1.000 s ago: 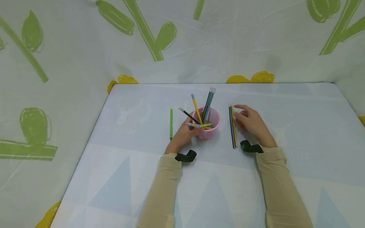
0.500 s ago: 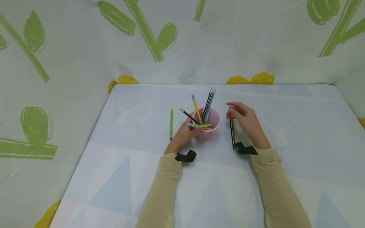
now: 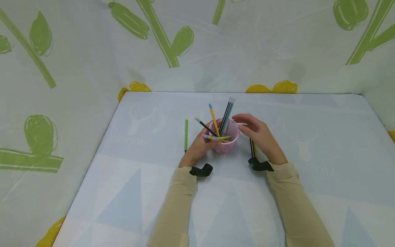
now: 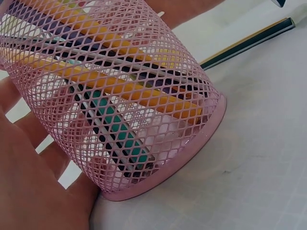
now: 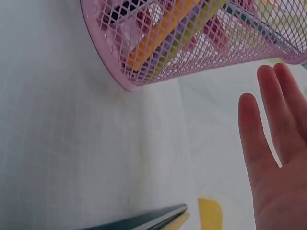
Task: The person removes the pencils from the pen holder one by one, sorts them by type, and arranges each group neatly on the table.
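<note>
My left hand grips a pink mesh pencil cup from its left side, thumb toward the front. In the left wrist view, the fingers wrap the mesh wall. Several pencils stand or lean inside, among them a yellow pencil and a dark green pencil. My right hand is at the cup's right rim with extended fingers; whether they touch it I cannot tell. In the right wrist view, its fingers are straight beside the mesh. A dark pencil lies below that hand, partly covered, beside a yellowish one.
A light green pencil lies on the table to the left of the cup. The table wears a pale blue and white patterned cloth. A leaf-print curtain hangs behind and at the sides.
My right hand has moved left from beside the two table pencils, over their upper ends, to the cup's right rim. The left hand and the cup have stayed in place.
</note>
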### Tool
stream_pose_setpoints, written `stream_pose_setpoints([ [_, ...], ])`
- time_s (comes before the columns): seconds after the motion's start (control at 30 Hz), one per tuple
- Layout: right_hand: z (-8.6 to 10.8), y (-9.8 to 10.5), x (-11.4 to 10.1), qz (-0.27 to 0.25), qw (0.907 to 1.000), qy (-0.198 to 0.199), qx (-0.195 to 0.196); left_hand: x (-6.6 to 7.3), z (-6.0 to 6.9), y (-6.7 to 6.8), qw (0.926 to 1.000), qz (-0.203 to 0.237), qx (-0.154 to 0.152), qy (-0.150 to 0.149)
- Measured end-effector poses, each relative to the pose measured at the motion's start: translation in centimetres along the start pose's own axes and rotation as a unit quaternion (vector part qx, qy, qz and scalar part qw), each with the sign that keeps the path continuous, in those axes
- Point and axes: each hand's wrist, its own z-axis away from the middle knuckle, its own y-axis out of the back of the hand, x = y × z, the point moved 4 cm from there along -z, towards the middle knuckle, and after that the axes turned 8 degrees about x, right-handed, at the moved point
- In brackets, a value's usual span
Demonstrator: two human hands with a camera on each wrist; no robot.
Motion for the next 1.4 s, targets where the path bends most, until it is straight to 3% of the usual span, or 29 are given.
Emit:
stream_pose_setpoints([
  [0.37, 0.7, -2.0, -2.5, 0.028, 0.9942, -0.001, -0.104, 0.6, 0.0, 0.3, 0.9979, 0.023, 0.021, -0.057],
  [0.5, 0.7, -2.2, -2.4, 0.036, 0.9916, -0.006, -0.124, 0.1, -0.1, 0.4, 0.9945, 0.080, 0.014, -0.066],
  [0.6, 0.7, -2.3, -2.2, 0.037, 0.9915, -0.010, -0.125, -0.7, -0.4, 0.5, 0.9876, 0.144, 0.003, -0.064],
  [0.73, 0.7, -2.2, -2.1, 0.038, 0.9916, -0.018, -0.122, -1.6, -0.8, 0.7, 0.9831, 0.171, 0.025, -0.061],
  [0.83, 0.7, -2.3, -2.0, 0.040, 0.9916, -0.021, -0.121, -1.4, -0.7, 0.8, 0.9845, 0.147, 0.069, -0.066],
  [0.97, 0.7, -2.3, -1.9, 0.036, 0.9918, -0.016, -0.121, 0.3, 0.0, 0.8, 0.9841, 0.046, 0.147, -0.089],
  [1.07, 0.6, -2.3, -1.7, 0.031, 0.9920, -0.010, -0.122, 1.5, 0.4, 0.6, 0.9739, -0.022, 0.192, -0.119],
  [1.2, 0.3, -2.1, -0.4, 0.023, 0.9928, -0.010, -0.117, 2.2, 0.7, 0.3, 0.9548, -0.074, 0.244, -0.153],
  [1.3, 0.0, -2.1, 0.8, 0.019, 0.9934, -0.007, -0.113, 2.5, 1.0, 0.2, 0.9403, -0.100, 0.278, -0.169],
  [1.4, -0.1, -2.1, 1.3, 0.020, 0.9933, 0.005, -0.113, 2.7, 1.1, 0.2, 0.9334, -0.113, 0.292, -0.176],
])
